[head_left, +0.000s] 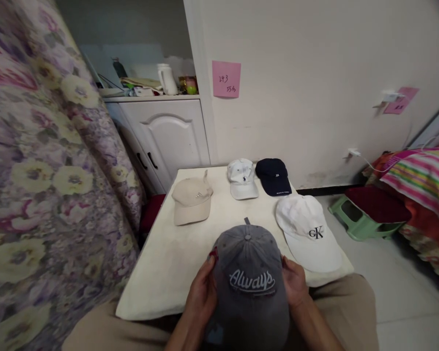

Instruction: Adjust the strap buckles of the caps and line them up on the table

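The curtain hangs left of the table, and the cupboard stands behind the table's left part. A stool sits to the table's right. The grey cap, lettered "Always", is held up at the table's near edge, brim pointing down. On the table lie four others: the CK cap by its right edge, the beige cap at its left, the navy cap and the pony cap near its far edge. At the table's near edge, the left hand grips the grey cap's left side, the right hand its right.
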### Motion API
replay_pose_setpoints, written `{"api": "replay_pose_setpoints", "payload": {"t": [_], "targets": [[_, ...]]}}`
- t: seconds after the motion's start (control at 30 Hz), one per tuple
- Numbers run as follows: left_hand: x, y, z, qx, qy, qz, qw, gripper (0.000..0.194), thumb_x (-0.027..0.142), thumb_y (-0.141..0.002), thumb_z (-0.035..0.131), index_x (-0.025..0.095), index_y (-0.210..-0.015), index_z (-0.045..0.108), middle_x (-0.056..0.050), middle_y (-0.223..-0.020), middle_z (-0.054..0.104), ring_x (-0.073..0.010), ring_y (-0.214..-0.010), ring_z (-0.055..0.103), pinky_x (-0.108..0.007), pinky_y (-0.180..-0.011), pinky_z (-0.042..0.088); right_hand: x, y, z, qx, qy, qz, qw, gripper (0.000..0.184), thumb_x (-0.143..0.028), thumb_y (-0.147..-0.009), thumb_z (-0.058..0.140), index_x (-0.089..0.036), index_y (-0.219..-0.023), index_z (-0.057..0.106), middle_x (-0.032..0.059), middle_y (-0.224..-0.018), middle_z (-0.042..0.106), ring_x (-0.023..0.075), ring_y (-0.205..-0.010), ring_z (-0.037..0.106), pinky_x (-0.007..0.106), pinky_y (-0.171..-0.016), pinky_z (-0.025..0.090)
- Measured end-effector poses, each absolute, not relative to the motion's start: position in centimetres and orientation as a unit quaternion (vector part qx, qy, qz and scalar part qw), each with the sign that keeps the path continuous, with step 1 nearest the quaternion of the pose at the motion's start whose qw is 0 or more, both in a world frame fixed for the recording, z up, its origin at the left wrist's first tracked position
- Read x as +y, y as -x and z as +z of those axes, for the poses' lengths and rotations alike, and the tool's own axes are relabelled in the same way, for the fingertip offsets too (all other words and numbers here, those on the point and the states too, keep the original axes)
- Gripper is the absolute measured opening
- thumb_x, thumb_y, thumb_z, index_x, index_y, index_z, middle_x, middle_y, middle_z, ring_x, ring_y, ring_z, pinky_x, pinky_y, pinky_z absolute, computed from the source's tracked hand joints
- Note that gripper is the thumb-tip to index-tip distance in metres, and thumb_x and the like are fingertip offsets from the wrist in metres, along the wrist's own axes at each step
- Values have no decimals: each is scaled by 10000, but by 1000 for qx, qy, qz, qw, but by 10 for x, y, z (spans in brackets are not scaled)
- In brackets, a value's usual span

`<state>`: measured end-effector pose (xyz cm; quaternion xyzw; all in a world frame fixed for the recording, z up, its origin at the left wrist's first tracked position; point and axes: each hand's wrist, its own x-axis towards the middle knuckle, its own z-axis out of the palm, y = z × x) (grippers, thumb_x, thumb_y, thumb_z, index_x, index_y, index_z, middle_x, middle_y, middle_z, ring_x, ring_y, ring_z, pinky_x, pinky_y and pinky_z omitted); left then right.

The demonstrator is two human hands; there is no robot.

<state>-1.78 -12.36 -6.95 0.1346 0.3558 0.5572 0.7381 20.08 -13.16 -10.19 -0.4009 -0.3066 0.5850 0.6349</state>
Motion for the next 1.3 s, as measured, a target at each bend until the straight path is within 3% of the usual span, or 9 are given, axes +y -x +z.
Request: {"api": "replay_pose_setpoints", "payload": {"t": [0.17,0.27,0.47,0.67,0.83,0.93,1.07,1.3], "targets": [[-126,14,-65,351,-138,586,717,237,272,-775,767,171,-989,770,-90,-972,797,-348,-1102,681,-458,-991,514,-128,-193,-90,-269,368,652,605,538,-659,-884,454,-225,-919,771,102,-879,783,342,-1046,690,531,-879,539],[-127,12,-59,366,-178,599,690,297,330,-816,745,176,-1070,751,-93,-1010,790,-338,-1107,676,-433,-964,527,-127,-185,-87,-271,387,651,594,557,-645,-918,414,-217,-938,771,95,-859,783,328,-1030,699,509,-848,553],[-131,22,-44,431,-238,615,616,475,533,-770,747,189,-1097,737,-86,-1066,776,-351,-1103,668,-406,-890,564,-134,-170,-98,-230,355,719,551,412,-554,-893,505,-248,-973,770,50,-862,787,304,-967,720,455,-769,593],[-135,34,-37,465,-310,621,550,529,582,-812,676,135,-1088,730,-108,-1040,769,-335,-1062,678,-407,-865,571,-138,-172,-85,-156,251,766,570,98,-332,-738,717,-242,-773,735,30,-873,794,314,-901,719,450,-782,604],[-125,39,-11,465,-342,630,520,549,622,-669,777,140,-931,765,-86,-825,771,-329,-905,708,-371,-739,592,-125,-190,-50,-178,205,732,625,191,-294,-715,791,-232,-880,720,23,-902,786,277,-926,730,441,-884,580],[-114,42,5,422,-345,649,530,495,567,-670,801,153,-939,764,-68,-768,760,-297,-834,711,-349,-715,587,-114,-205,-22,-234,199,693,652,188,-299,-727,808,-237,-878,715,21,-857,780,257,-909,739,421,-934,558],[-103,45,13,352,-382,632,576,464,498,-656,835,153,-957,761,-69,-735,745,-264,-768,701,-319,-686,568,-110,-219,2,-329,199,664,641,386,-354,-704,823,-200,-1043,722,105,-961,774,310,-953,729,435,-895,569],[-108,45,0,361,-463,496,639,356,469,-685,814,136,-665,690,-6,-592,602,-130,-529,524,-205,-480,405,-116,-220,-15,-398,225,683,570,304,-347,-784,774,-168,-1027,735,106,-954,773,258,-865,731,349,-761,572]]}}
